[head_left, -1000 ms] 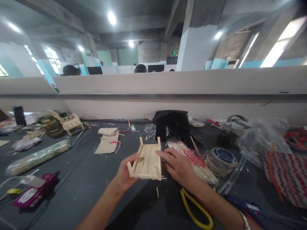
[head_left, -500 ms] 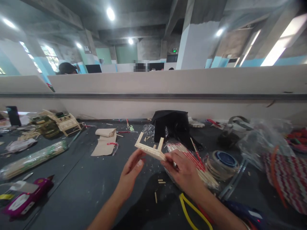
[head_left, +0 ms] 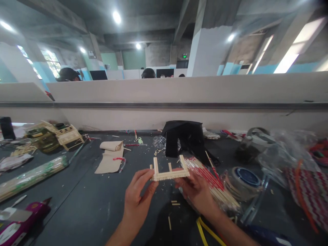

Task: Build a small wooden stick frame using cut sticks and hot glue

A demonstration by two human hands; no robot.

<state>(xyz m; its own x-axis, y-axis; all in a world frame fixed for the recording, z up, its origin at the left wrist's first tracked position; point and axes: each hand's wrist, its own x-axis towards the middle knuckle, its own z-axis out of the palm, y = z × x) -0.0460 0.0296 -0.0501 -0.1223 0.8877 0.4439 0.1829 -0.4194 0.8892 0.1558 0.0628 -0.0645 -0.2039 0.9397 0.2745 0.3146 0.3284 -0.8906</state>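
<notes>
A small pale wooden stick frame point(head_left: 167, 175) is held above the dark table, with short posts standing up from its base. My left hand point(head_left: 140, 193) pinches its left end between thumb and fingers. At the right end, my right hand point(head_left: 196, 191) grips it, with some fingers hidden behind the wood. Below the hands, a few short stick pieces point(head_left: 175, 203) lie on the table. Just beyond my right hand is a bundle of red-and-white wrapped sticks point(head_left: 207, 176).
Brown paper point(head_left: 109, 160), a purple glue gun point(head_left: 24, 223) and a bagged stick bundle point(head_left: 33, 176) lie left. Black cloth point(head_left: 183, 136) is behind. At right are a tape roll point(head_left: 243, 181), yellow-handled tool point(head_left: 208, 232) and plastic bags. A partition point(head_left: 164, 90) spans the back.
The stick frame has turned and come lower, so its posts now point upward. My left hand has closed onto its left end. The view has shifted slightly.
</notes>
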